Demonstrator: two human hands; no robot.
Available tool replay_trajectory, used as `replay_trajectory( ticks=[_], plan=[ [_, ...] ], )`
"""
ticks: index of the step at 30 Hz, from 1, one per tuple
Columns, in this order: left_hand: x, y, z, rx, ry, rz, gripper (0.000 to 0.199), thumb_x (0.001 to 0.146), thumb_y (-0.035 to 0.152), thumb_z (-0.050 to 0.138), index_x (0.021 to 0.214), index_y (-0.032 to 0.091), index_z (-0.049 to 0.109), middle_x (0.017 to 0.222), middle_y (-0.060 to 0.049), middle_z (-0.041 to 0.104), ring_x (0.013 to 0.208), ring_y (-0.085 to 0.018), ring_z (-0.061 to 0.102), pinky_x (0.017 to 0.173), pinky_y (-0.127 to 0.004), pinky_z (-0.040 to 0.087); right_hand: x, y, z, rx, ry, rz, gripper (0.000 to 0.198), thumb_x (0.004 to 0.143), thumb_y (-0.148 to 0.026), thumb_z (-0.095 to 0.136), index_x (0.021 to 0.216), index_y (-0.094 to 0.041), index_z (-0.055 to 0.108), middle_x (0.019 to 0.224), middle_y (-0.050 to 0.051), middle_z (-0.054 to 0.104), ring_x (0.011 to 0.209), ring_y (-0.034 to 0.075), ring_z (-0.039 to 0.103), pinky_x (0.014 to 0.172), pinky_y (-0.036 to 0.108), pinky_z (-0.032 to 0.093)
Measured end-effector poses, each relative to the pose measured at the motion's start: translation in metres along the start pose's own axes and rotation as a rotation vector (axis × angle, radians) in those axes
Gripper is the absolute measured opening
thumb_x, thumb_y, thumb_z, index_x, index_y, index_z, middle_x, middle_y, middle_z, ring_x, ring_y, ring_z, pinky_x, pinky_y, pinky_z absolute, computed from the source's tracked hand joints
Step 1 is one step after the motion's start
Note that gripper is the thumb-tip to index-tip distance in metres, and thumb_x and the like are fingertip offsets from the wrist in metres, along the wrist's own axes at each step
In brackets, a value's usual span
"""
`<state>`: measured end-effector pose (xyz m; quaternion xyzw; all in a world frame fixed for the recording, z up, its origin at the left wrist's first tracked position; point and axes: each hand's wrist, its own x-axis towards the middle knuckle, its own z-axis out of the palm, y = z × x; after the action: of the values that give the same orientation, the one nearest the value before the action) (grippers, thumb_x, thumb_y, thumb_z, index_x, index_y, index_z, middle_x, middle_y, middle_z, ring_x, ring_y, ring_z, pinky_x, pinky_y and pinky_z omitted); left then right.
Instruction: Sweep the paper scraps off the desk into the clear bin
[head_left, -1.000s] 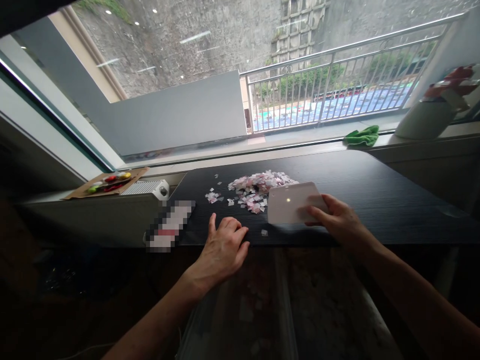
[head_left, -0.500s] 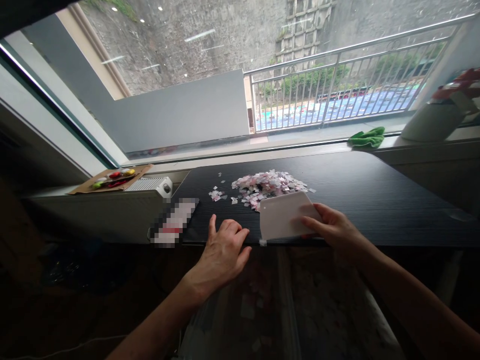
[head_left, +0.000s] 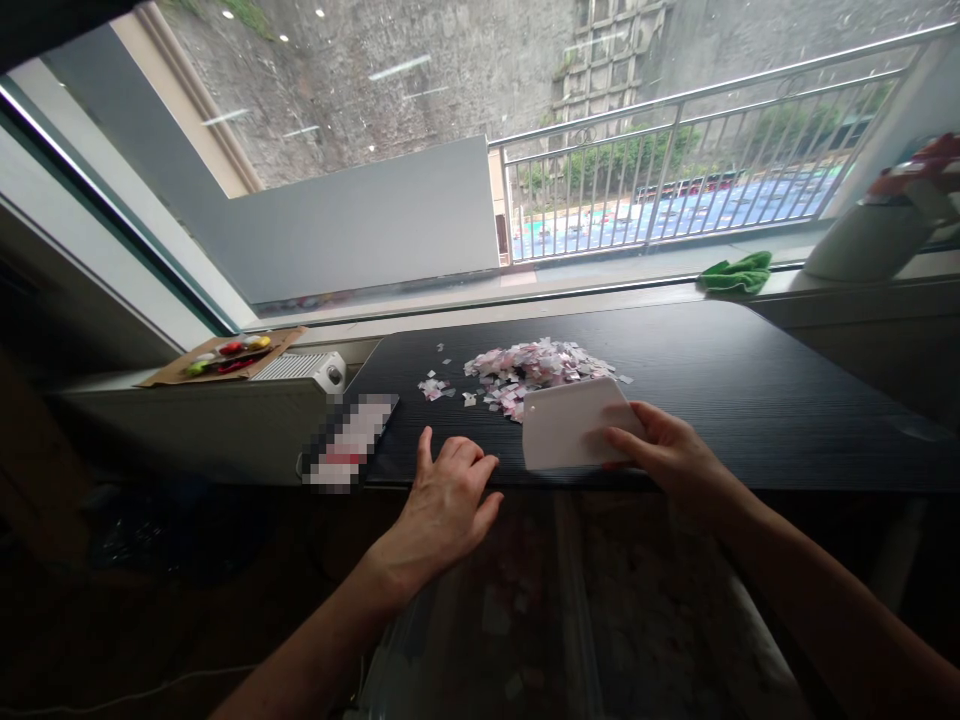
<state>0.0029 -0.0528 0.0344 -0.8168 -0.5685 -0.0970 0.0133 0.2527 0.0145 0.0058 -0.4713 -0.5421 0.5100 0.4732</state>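
My right hand (head_left: 664,445) grips a white plastic scraper (head_left: 574,428) by its right end, thumb on the near face. The scraper is a flat sheet with a small hole in its upper left corner. It stands tilted at the front edge of the black table (head_left: 750,400). Just behind it lies a loose heap of small pink and white paper scraps (head_left: 540,362), its near right side partly hidden. A smaller cluster of scraps (head_left: 433,387) is to the left. My left hand (head_left: 454,490) rests at the table's front edge, fingers apart and bent, holding nothing.
A pixelated flat item (head_left: 351,445) lies on the table's left edge. Further left, brown cardboard (head_left: 277,350) with colourful items sits over a white radiator (head_left: 300,368). On the sill are a green cloth (head_left: 737,273) and a pale container (head_left: 862,240). Below the table, a translucent bin (head_left: 480,620) appears dimly.
The small scrap at the scraper's lower left corner is gone from view. The scraper has shifted very slightly up and right. My left hand has stayed in place.
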Motion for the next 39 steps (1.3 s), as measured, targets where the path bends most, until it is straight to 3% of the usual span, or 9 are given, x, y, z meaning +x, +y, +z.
replay_trajectory(
  ticks=[8,13,18,23,29,35,39],
  plan=[
    [0.000,0.002,0.000,-0.019,0.013,0.009,0.023,0.085,0.020,0.061,0.108,0.019,0.066,0.104,-0.007,0.064,0.110,-0.026,0.055,0.113,-0.072,0.018,-0.008,-0.007,-0.003,-0.106,-0.017,-0.126,0.027,0.074,-0.037,0.068,0.095,-0.020,0.067,0.084,0.002,0.072,0.073,0.018,0.069,0.060,0.028,0.062],
    [0.005,0.010,0.003,-0.067,0.029,0.021,0.011,0.086,0.022,0.063,0.096,0.019,0.067,0.101,-0.005,0.065,0.109,-0.024,0.056,0.116,-0.069,0.011,-0.011,-0.010,0.001,-0.109,0.072,-0.059,0.026,0.069,-0.035,0.071,0.090,-0.020,0.067,0.083,0.002,0.072,0.072,0.018,0.069,0.057,0.026,0.061],
    [0.012,0.017,0.007,-0.066,0.044,0.007,0.005,0.086,0.019,0.063,0.088,0.019,0.067,0.098,-0.004,0.067,0.107,-0.024,0.057,0.116,-0.068,0.011,-0.009,-0.008,0.008,-0.049,0.041,0.005,0.030,0.063,-0.037,0.075,0.085,-0.019,0.067,0.078,0.002,0.073,0.070,0.020,0.069,0.057,0.030,0.062],
    [0.012,0.014,0.009,-0.098,0.075,0.001,0.010,0.086,0.014,0.061,0.082,0.021,0.068,0.088,-0.001,0.069,0.102,-0.022,0.059,0.116,-0.067,0.012,0.000,0.003,-0.004,-0.001,0.138,-0.020,0.028,0.068,-0.038,0.074,0.091,-0.023,0.068,0.087,0.003,0.075,0.078,0.023,0.072,0.060,0.033,0.064],
    [-0.003,0.011,0.005,-0.089,0.078,0.056,0.014,0.087,0.012,0.059,0.080,0.020,0.068,0.084,-0.001,0.070,0.097,-0.020,0.062,0.117,-0.065,0.016,0.000,0.006,-0.012,0.031,0.158,-0.026,0.029,0.072,-0.039,0.072,0.096,-0.024,0.067,0.092,0.002,0.075,0.084,0.024,0.072,0.067,0.035,0.065],
    [-0.015,0.017,-0.002,-0.174,-0.091,0.120,0.015,0.092,0.027,0.057,0.095,0.023,0.071,0.091,-0.002,0.071,0.098,-0.022,0.062,0.115,-0.067,0.019,0.001,-0.002,-0.002,-0.057,0.301,-0.117,0.026,0.072,-0.036,0.070,0.094,-0.025,0.061,0.089,0.003,0.071,0.079,0.023,0.070,0.068,0.037,0.063],
    [-0.011,0.016,-0.005,-0.140,-0.061,0.090,0.024,0.093,0.017,0.049,0.102,0.024,0.070,0.096,-0.003,0.070,0.099,-0.021,0.062,0.115,-0.065,0.021,0.013,0.001,0.012,-0.210,0.302,-0.231,0.031,0.076,-0.039,0.064,0.101,-0.021,0.059,0.088,0.004,0.070,0.072,0.021,0.069,0.069,0.038,0.060]
  ],
)
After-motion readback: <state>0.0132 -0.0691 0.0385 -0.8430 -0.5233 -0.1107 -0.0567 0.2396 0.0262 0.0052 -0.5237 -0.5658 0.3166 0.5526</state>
